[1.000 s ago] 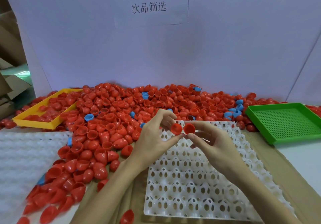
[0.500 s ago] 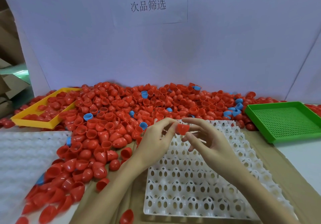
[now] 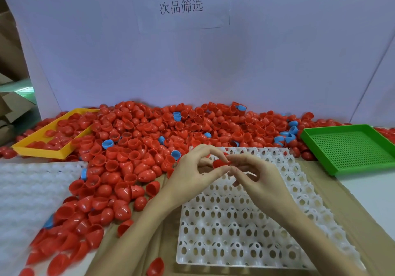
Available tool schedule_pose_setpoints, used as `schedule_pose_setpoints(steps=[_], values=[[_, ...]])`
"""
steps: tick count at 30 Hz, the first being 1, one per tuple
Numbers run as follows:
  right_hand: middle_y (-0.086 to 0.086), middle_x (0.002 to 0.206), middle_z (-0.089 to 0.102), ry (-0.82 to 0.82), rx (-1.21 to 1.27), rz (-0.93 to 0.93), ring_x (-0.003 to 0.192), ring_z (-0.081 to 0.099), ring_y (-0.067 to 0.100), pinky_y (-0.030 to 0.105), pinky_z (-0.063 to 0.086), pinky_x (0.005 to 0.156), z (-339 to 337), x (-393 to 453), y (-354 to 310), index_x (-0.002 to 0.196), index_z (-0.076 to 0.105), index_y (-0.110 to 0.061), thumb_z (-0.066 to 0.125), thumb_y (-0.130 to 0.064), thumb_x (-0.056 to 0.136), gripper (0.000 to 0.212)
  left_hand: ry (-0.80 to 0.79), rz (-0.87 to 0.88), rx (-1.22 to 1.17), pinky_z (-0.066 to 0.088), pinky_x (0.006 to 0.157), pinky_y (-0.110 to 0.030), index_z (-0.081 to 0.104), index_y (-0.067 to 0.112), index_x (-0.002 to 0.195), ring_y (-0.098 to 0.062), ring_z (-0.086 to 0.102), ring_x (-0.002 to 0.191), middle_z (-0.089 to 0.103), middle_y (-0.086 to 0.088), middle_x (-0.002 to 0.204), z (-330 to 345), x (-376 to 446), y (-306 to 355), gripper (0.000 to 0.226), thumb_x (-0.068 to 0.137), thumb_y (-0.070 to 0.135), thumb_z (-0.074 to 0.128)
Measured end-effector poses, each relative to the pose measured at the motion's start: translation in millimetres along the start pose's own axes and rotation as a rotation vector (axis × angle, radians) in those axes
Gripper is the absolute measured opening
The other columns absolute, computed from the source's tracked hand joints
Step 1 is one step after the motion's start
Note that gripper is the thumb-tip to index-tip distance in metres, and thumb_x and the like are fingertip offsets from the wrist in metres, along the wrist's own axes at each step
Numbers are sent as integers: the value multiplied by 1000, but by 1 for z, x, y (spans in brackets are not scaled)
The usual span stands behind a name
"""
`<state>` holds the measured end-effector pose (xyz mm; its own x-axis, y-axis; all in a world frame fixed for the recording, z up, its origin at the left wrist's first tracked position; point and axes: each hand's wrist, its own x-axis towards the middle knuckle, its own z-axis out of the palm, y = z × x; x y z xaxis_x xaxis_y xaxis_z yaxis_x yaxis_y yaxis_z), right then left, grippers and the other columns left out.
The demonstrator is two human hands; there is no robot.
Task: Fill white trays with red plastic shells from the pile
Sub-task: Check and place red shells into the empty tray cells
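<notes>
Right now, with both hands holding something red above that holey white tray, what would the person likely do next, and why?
Probably lower the red plastic shell, pinched between the left hand and right hand, into a far-row pocket of the white perforated plastic tray. The hands are over that end and every visible pocket looks empty.

Head view — forward and down, close over the hands.
One camera only; the white tray (image 3: 245,222) lies just beneath the grip, the shell pile (image 3: 149,138) beyond it — no second view.
</notes>
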<state>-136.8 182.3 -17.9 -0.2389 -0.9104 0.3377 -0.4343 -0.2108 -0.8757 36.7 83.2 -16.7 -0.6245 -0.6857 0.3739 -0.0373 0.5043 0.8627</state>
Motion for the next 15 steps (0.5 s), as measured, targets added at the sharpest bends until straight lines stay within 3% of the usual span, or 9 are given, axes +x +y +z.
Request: schedule_pose_setpoints(steps=[5, 8, 10, 12, 13, 15], values=[[-9, 110, 73, -2, -18, -3, 102, 73, 7, 28, 62, 83, -1, 1, -2, 128, 64, -30, 65, -10, 102, 33, 172, -78, -87, 65, 83, -42, 65, 24, 104, -19, 80, 83, 75, 7, 111, 1, 2, -10, 14, 97, 32, 75], [-20, 126, 63, -56, -337, -14, 113, 60, -8, 21, 54, 98, -4, -1, 0, 135, 56, -34, 60, -24, 105, 32, 291, -85, 52, 64, 85, -39, 75, 22, 88, -12, 78, 89, 75, 10, 109, 2, 4, -16, 18, 95, 39, 75], [-17, 148, 47, -171, -613, -35, 134, 43, -5, 18, 37, 114, -6, -2, 4, 149, 43, -32, 53, -37, 107, 44, 325, -59, 101, 63, 84, -29, 78, 22, 91, -7, 75, 95, 71, 13, 116, 2, 5, -19, 17, 92, 40, 77], [-10, 169, 21, -312, -791, 3, 158, 14, 13, 31, 13, 129, -4, -3, 7, 160, 28, -33, 41, -45, 109, 54, 302, -27, 105, 60, 86, -20, 76, 18, 104, -3, 71, 103, 65, 12, 123, 2, 6, -21, 18, 92, 32, 79], [-8, 173, 6, -370, -828, 44, 161, -2, 16, 37, 1, 131, -3, -3, 8, 162, 22, -34, 35, -46, 110, 55, 291, -13, 127, 58, 88, -17, 75, 16, 108, -2, 69, 107, 62, 11, 124, 2, 6, -23, 18, 94, 26, 78], [-3, 174, -12, -426, -819, 106, 159, -20, 20, 41, -7, 131, 0, -5, 6, 164, 16, -34, 27, -44, 112, 54, 317, 23, 228, 54, 87, -11, 75, 11, 108, 1, 65, 108, 57, 9, 122, 2, 6, -24, 16, 95, 20, 76]])
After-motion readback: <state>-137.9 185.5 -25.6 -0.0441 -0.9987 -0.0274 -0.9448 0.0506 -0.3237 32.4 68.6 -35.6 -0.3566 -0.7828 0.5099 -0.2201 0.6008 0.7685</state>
